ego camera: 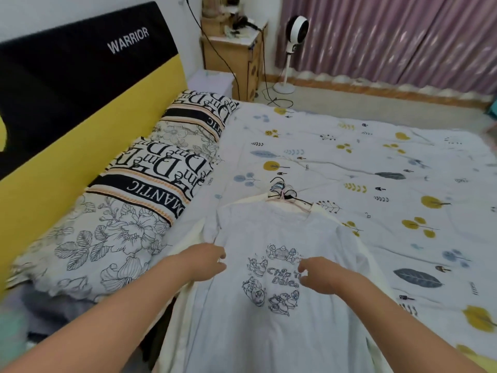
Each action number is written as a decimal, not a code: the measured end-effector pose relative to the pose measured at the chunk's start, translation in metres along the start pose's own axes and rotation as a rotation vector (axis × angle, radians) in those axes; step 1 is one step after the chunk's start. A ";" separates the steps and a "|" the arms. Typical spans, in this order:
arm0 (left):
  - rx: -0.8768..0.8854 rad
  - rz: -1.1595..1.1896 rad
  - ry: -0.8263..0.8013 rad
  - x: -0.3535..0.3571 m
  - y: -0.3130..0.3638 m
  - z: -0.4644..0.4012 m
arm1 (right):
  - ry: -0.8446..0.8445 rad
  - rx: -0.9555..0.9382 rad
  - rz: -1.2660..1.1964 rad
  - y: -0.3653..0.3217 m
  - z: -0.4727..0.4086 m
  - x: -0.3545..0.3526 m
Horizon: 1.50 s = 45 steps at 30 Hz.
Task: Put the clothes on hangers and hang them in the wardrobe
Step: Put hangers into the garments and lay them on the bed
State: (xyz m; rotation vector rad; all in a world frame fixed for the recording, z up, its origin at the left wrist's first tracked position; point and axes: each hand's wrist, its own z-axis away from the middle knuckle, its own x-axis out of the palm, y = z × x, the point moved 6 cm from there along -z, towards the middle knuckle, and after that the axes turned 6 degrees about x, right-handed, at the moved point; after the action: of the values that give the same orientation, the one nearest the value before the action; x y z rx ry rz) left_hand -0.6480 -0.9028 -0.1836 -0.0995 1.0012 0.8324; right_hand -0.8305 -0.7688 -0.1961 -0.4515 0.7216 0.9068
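Bed (376, 157): T-shirt (269, 332) flat under both hands; L fingers (219, 255) & R fingers (305, 265) loosely curled, gripping nothing.

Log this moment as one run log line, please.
stage: shirts on hangers, lying on bed | left hand: over printed shirt, holds nothing | right hand: same | hangers: at collars

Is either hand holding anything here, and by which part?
Nothing is plainly held. Left hand and right hand hover with loosely curled fingers over the T-shirt.
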 end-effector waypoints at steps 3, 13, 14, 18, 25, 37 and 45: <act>-0.059 0.012 0.009 0.007 -0.012 0.042 | 0.018 -0.030 0.053 -0.010 0.025 0.002; -0.418 0.095 0.122 0.067 -0.042 0.178 | 0.103 -0.293 0.290 -0.049 0.063 -0.004; -0.460 0.115 0.128 0.077 -0.041 0.192 | 0.099 -0.329 0.319 -0.054 0.068 -0.001; -0.579 0.216 0.151 0.117 -0.019 0.248 | 0.084 -0.474 0.428 -0.082 0.094 0.015; -0.743 0.427 0.225 0.188 0.012 0.350 | 0.104 -0.732 0.571 -0.154 0.171 0.045; -1.076 0.633 0.383 0.326 0.052 0.587 | 0.070 -1.104 0.831 -0.301 0.350 0.216; -1.305 0.828 0.475 0.435 0.088 0.741 | -0.034 -1.342 0.983 -0.368 0.487 0.349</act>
State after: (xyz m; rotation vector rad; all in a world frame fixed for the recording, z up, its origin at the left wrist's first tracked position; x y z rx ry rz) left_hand -0.0680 -0.2709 -0.0795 -1.0878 0.7553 2.2096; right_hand -0.2005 -0.4733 -0.0974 -1.2935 0.1489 2.3131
